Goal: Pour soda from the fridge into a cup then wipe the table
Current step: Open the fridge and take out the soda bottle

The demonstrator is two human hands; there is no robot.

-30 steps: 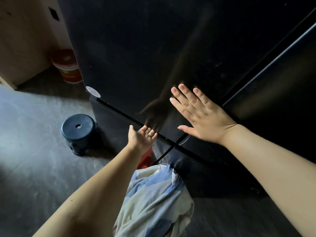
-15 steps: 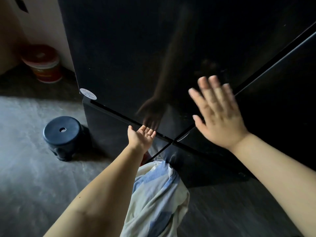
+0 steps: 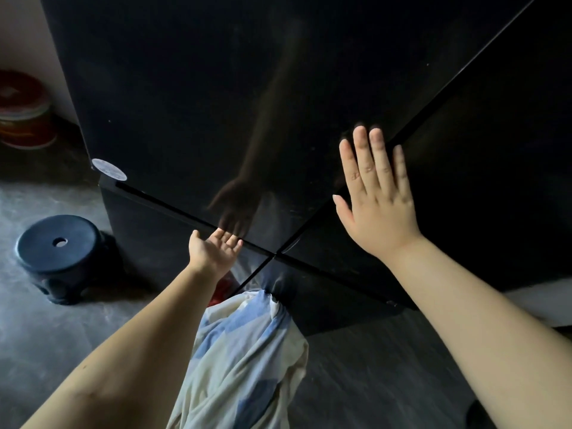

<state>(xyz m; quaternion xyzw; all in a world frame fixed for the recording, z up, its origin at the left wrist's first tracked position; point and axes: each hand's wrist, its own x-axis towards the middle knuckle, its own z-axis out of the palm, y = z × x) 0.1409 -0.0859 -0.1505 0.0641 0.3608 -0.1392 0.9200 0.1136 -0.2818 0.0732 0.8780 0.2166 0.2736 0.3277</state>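
Fridge [image 3: 216, 88], black and glossy, stands on the floor and fills the upper frame. The left hand [image 3: 215, 250] lies palm-up with straight fingers at the bottom edge of the upper left door, seemingly touching it. The right hand [image 3: 376, 199] is spread flat, fingers straight, over the vertical seam between the doors.

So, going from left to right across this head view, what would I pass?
The blue stool → round sticker → left hand → right hand.
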